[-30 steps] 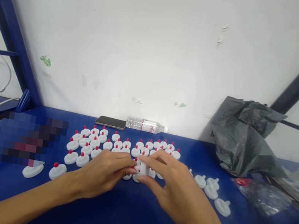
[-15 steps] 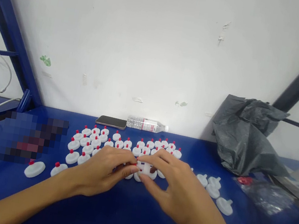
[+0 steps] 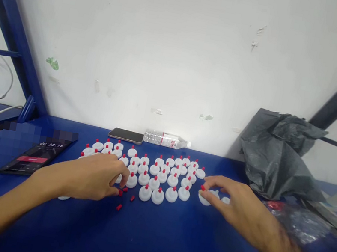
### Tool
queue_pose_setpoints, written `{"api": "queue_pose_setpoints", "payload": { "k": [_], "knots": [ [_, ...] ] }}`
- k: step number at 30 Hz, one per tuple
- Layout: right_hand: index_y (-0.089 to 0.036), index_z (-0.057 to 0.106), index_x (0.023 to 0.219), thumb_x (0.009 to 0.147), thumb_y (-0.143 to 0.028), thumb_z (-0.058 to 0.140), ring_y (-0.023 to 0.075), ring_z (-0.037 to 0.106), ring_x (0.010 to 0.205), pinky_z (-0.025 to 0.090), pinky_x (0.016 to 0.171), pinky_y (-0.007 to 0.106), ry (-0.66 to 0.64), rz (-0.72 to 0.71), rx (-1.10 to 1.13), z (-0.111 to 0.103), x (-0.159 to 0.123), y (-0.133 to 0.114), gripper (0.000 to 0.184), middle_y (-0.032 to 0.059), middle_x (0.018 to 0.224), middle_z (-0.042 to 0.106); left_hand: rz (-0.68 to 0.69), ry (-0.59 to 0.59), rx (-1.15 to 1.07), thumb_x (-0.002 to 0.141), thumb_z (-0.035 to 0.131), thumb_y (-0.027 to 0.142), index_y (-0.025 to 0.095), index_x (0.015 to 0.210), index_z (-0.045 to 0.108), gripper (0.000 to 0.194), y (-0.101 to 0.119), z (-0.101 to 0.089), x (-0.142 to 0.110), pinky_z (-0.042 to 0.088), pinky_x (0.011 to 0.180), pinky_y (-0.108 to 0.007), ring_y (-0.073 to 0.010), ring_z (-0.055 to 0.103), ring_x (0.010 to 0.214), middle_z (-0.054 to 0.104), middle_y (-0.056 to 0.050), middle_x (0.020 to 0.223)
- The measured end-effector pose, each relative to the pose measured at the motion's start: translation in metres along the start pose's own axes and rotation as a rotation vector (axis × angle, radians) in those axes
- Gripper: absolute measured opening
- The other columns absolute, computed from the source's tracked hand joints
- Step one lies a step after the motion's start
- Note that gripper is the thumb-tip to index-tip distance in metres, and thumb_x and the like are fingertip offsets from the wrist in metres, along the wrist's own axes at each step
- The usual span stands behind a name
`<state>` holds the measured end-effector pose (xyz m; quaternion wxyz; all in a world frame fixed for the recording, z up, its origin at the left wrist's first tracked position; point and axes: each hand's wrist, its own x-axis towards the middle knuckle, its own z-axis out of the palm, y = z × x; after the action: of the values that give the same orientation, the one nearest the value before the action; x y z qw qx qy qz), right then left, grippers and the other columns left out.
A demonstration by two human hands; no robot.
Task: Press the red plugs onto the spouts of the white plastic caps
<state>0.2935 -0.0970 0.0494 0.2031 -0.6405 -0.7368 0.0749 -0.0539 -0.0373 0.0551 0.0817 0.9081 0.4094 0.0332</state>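
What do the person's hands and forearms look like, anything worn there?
The left hand and right hand are bare: no gloves, rings or watch show. The left forearm shows no sleeve; dark blurred streaks cross the near end of the right forearm, cause unclear.

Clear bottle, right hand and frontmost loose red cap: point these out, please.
Clear bottle (image 3: 167,140), head view: on its label.
Right hand (image 3: 233,198), head view: back of the hand.
Frontmost loose red cap (image 3: 119,207), head view: middle of its body.

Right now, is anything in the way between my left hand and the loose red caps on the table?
Nothing visible is: your left hand is right at the loose red caps on the blue table. The white pieces to their right stand clear.
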Motion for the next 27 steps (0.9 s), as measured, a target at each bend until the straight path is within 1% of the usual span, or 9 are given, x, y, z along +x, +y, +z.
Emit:
{"api": "queue_pose_setpoints", "payload": {
  "k": [2, 5, 8, 11, 13, 15, 19, 23, 27],
  "knots": [
    [-0.029, 0.076, 0.086, 0.088, -0.031, 0.063, 0.0200, 0.072, 0.091, 0.053, 0.084, 0.032, -0.055, 0.033, 0.002, 0.002, 0.001, 0.003, 0.014, 0.0011, 0.095, 0.078, -0.004, -0.011, 0.002, 0.084, 0.067, 0.019, 0.026, 0.095, 0.077, 0.017, -0.003, 0.003, -0.001, 0.026, 0.061, -0.026, -0.0169, 0.054, 0.065, 0.068, 0.001, 0.071],
    [-0.028, 0.079, 0.084, 0.087, -0.026, 0.061, 0.0190, 0.071, 0.080, 0.054, 0.074, 0.030, -0.144, 0.072, -0.007, 0.002, 0.002, -0.001, 0.018, 0.0011, 0.087, 0.078, 0.012, 0.017, -0.025, 0.084, 0.070, 0.026, 0.026, 0.094, 0.077, 0.012, -0.005, 0.007, -0.001, 0.027, 0.063, -0.027, -0.0182, 0.053, 0.067, 0.067, 0.001, 0.072],
    [-0.027, 0.079, 0.095, 0.086, -0.021, 0.059, 0.0191, 0.072, 0.079, 0.054, 0.072, 0.029, -0.179, 0.095, 0.007, 0.002, 0.002, -0.003, 0.023, 0.0010, 0.085, 0.079, 0.018, 0.026, -0.039, 0.087, 0.065, 0.023, 0.026, 0.092, 0.076, 0.012, -0.003, 0.009, 0.001, 0.029, 0.065, -0.027, -0.0179, 0.053, 0.068, 0.068, 0.000, 0.075],
    [-0.028, 0.077, 0.109, 0.087, -0.019, 0.055, 0.0213, 0.074, 0.088, 0.055, 0.080, 0.032, -0.096, 0.104, 0.001, 0.003, 0.003, 0.008, 0.032, 0.0027, 0.093, 0.081, 0.019, 0.013, -0.052, 0.088, 0.062, 0.018, 0.026, 0.088, 0.076, 0.016, 0.000, 0.011, 0.002, 0.028, 0.064, -0.027, -0.0178, 0.054, 0.067, 0.067, 0.000, 0.073],
    [-0.029, 0.076, 0.110, 0.091, -0.020, 0.050, 0.0239, 0.074, 0.096, 0.055, 0.089, 0.038, 0.007, 0.093, -0.038, 0.005, 0.004, 0.021, 0.034, 0.0046, 0.103, 0.080, 0.029, 0.034, -0.064, 0.088, 0.061, 0.018, 0.025, 0.084, 0.074, 0.016, 0.002, 0.011, 0.003, 0.028, 0.063, -0.028, -0.0170, 0.052, 0.064, 0.065, 0.001, 0.070],
    [-0.029, 0.075, 0.111, 0.094, -0.024, 0.048, 0.0266, 0.073, 0.101, 0.055, 0.092, 0.042, 0.078, 0.107, -0.079, 0.006, 0.005, 0.033, 0.033, 0.0061, 0.109, 0.079, 0.035, 0.039, -0.064, 0.087, 0.061, 0.019, 0.024, 0.080, 0.073, 0.015, 0.003, 0.010, 0.004, 0.028, 0.062, -0.028, -0.0163, 0.050, 0.062, 0.063, 0.001, 0.067],
    [-0.028, 0.071, 0.121, 0.089, -0.030, 0.057, 0.0287, 0.073, 0.100, 0.056, 0.087, 0.043, 0.065, 0.213, -0.111, 0.014, 0.004, 0.047, 0.035, 0.0080, 0.113, 0.077, 0.031, -0.008, -0.053, 0.082, 0.063, 0.015, 0.024, 0.085, 0.073, 0.014, 0.005, 0.012, 0.005, 0.028, 0.062, -0.028, -0.0175, 0.054, 0.065, 0.068, 0.000, 0.071],
    [-0.026, 0.074, 0.114, 0.080, -0.025, 0.065, 0.0270, 0.072, 0.101, 0.054, 0.091, 0.039, 0.000, 0.243, -0.115, 0.025, 0.001, 0.050, 0.034, 0.0072, 0.108, 0.078, 0.028, -0.034, -0.019, 0.085, 0.061, 0.017, 0.023, 0.083, 0.072, 0.012, 0.007, 0.014, 0.007, 0.028, 0.062, -0.028, -0.0195, 0.056, 0.070, 0.068, -0.001, 0.073],
    [-0.030, 0.076, 0.097, 0.074, -0.023, 0.069, 0.0241, 0.073, 0.091, 0.054, 0.081, 0.034, -0.024, 0.264, -0.134, 0.030, 0.001, 0.047, 0.025, 0.0023, 0.096, 0.078, 0.018, -0.019, 0.000, 0.087, 0.057, 0.016, 0.022, 0.082, 0.070, 0.015, 0.013, 0.008, 0.008, 0.025, 0.059, -0.028, -0.0172, 0.052, 0.064, 0.065, 0.000, 0.068]
  ]
}}
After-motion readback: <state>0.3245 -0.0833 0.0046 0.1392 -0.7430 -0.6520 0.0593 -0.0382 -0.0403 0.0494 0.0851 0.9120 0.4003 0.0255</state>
